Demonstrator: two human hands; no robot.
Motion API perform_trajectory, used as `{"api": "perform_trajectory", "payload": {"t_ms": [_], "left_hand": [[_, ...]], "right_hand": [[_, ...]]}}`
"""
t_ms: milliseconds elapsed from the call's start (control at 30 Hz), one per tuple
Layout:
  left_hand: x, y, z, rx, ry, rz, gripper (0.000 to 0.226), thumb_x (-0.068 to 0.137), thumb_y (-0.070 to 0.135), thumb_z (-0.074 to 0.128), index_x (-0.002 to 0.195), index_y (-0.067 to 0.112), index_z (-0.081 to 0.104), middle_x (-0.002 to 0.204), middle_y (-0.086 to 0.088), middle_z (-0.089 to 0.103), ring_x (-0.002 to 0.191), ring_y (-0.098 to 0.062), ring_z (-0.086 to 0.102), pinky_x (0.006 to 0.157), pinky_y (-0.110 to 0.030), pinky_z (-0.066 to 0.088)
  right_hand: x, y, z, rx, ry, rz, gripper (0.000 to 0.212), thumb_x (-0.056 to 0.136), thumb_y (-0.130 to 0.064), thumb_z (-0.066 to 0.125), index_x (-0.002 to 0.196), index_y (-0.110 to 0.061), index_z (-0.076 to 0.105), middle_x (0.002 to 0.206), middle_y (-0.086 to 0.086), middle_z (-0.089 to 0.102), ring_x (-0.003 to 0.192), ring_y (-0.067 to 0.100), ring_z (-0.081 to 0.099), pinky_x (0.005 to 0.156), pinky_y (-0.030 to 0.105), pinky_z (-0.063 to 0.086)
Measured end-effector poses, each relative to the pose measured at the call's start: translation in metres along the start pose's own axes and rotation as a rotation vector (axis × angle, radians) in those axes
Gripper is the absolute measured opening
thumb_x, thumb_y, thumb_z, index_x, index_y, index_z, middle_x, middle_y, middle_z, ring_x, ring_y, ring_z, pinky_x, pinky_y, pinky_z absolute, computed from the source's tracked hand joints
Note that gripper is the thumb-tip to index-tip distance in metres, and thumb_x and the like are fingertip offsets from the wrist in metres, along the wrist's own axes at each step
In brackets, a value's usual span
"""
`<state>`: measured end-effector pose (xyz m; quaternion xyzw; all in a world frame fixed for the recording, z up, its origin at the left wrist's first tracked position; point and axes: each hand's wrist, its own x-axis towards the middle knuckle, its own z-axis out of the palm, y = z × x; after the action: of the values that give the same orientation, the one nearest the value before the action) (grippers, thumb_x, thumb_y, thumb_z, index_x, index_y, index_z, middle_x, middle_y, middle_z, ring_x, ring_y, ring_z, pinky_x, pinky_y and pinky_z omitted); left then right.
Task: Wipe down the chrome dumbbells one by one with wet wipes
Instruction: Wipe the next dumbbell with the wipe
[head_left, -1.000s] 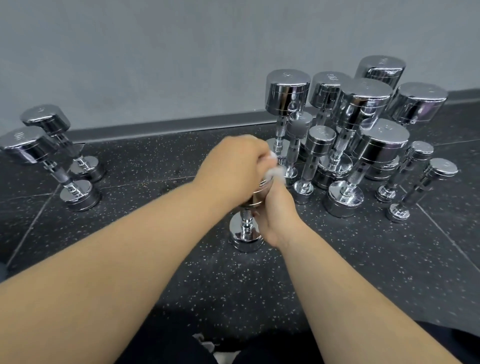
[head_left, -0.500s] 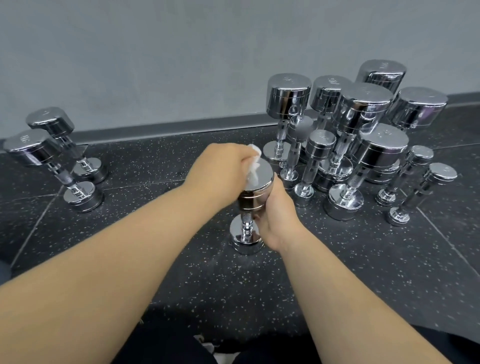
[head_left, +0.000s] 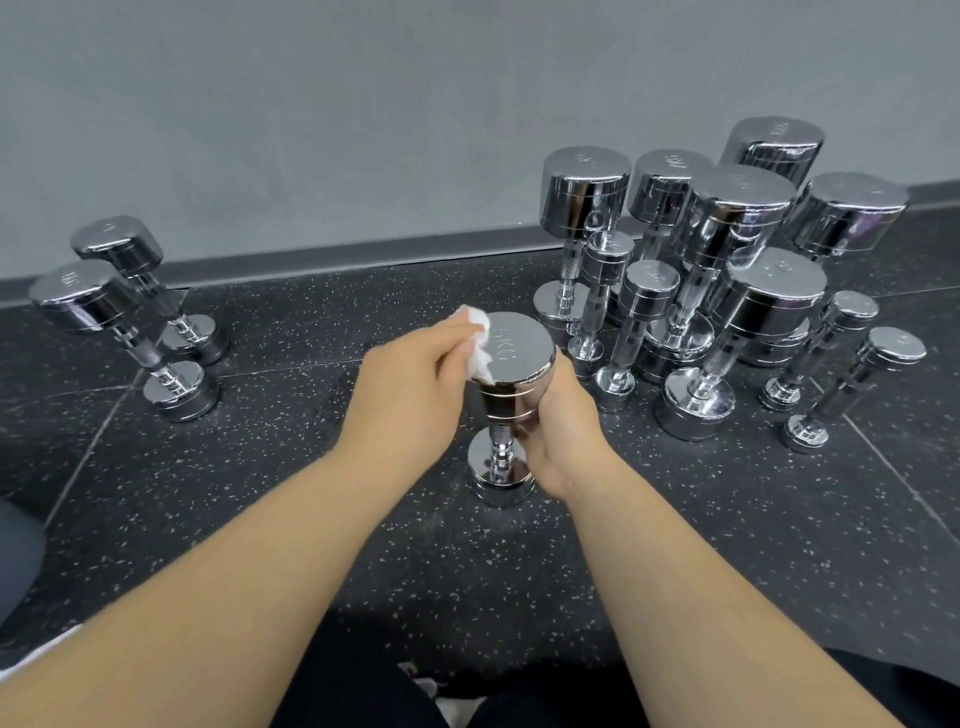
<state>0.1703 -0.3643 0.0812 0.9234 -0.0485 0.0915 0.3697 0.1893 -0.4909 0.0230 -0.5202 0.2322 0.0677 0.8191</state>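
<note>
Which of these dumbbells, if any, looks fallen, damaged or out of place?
None stands out. The dumbbell that the wet wipe touches stands on end, as do the pair at left and the cluster at right; their lean looks like wide-lens distortion.

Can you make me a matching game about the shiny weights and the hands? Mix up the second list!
Things:
1. wet wipe
2. right hand
3. floor
4. leftmost dumbbell

States:
a. black with pale specks
b. standing away from the big group
c. pinched in the left hand
d. holding the middle dumbbell

Pairs: 1-c, 2-d, 3-a, 4-b
</note>
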Motion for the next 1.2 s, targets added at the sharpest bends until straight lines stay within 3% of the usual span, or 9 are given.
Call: {"api": "perform_trajectory", "payload": {"t_ms": [67,200,300,400,667,800,933,1067,1200], "left_hand": [[-0.014,0.0,0.004,-0.16,0.095,-0.156,0.03,0.1,0.024,0.052,0.12,0.037,0.069,0.094,0.02,0.069,0.061,-0.001,0.051,0.058,-0.012,0.037],[-0.032,0.008,0.016,-0.406,0.184,-0.305,0.03,0.095,0.013,0.057,0.099,0.041,0.067,0.11,0.02,0.067,0.086,0.004,0.06,0.068,-0.008,0.041],[-0.04,0.012,0.018,-0.411,0.17,-0.276,0.019,0.088,0.016,0.067,0.083,0.034,0.065,0.096,0.014,0.066,0.081,0.001,0.057,0.064,-0.012,0.04],[-0.042,0.019,0.016,-0.399,0.133,-0.155,0.027,0.083,0.012,0.074,0.079,0.036,0.063,0.092,0.012,0.064,0.079,0.002,0.055,0.066,-0.008,0.04],[-0.028,0.011,-0.001,-0.517,0.052,-0.157,0.026,0.093,0.016,0.064,0.102,0.041,0.065,0.111,0.017,0.064,0.086,0.014,0.058,0.073,-0.003,0.04],[-0.016,0.008,0.013,-0.612,-0.03,-0.272,0.038,0.099,0.027,0.055,0.135,0.038,0.053,0.134,0.014,0.058,0.116,-0.002,0.056,0.104,-0.026,0.042],[-0.009,0.006,0.022,-0.614,-0.066,-0.303,0.039,0.098,0.032,0.053,0.137,0.04,0.051,0.131,0.01,0.061,0.123,-0.017,0.056,0.109,-0.04,0.043],[-0.005,0.003,0.023,-0.615,-0.058,-0.302,0.038,0.097,0.032,0.055,0.135,0.04,0.052,0.129,0.017,0.061,0.117,-0.006,0.058,0.106,-0.038,0.045],[-0.002,0.002,0.023,-0.653,-0.055,-0.299,0.035,0.097,0.03,0.056,0.132,0.038,0.055,0.125,0.018,0.062,0.113,-0.001,0.058,0.097,-0.023,0.046]], "right_hand": [[-0.005,-0.004,0.001,-0.039,0.071,-0.123,0.016,0.098,-0.025,0.048,0.098,-0.024,0.064,0.095,0.0,0.072,0.091,0.018,0.066,0.089,0.042,0.055],[-0.028,-0.016,-0.002,-0.171,0.309,-0.418,0.013,0.095,-0.022,0.051,0.093,-0.021,0.064,0.081,-0.011,0.062,0.072,0.007,0.056,0.069,0.025,0.044],[-0.051,-0.027,-0.002,-0.189,0.27,-0.456,0.021,0.091,-0.03,0.059,0.076,-0.015,0.059,0.065,-0.006,0.052,0.058,0.012,0.045,0.059,0.027,0.038],[-0.069,-0.029,-0.001,-0.181,0.126,-0.373,0.018,0.089,-0.025,0.07,0.085,-0.009,0.063,0.072,0.003,0.062,0.055,0.012,0.06,0.055,0.027,0.052],[-0.051,-0.041,-0.02,-0.125,0.216,-0.41,0.026,0.086,0.0,0.069,0.091,-0.025,0.074,0.099,0.001,0.075,0.083,0.009,0.068,0.075,0.022,0.053],[-0.053,0.0,-0.001,-0.286,0.251,-0.441,0.034,0.095,-0.009,0.05,0.075,-0.027,0.07,0.06,-0.015,0.059,0.052,0.004,0.041,0.056,0.025,0.034],[-0.052,-0.003,-0.004,-0.286,0.316,-0.431,0.031,0.092,-0.013,0.046,0.061,-0.014,0.046,0.05,-0.005,0.034,0.049,0.011,0.023,0.051,0.027,0.021],[-0.035,-0.015,-0.008,-0.351,0.337,-0.448,0.041,0.093,-0.031,0.052,0.064,-0.003,0.05,0.063,0.018,0.052,0.056,0.018,0.039,0.054,0.029,0.032],[-0.037,-0.009,-0.01,-0.217,0.146,-0.373,0.035,0.096,0.0,0.043,0.077,-0.014,0.069,0.067,-0.001,0.063,0.06,0.017,0.051,0.053,0.021,0.039]]}}
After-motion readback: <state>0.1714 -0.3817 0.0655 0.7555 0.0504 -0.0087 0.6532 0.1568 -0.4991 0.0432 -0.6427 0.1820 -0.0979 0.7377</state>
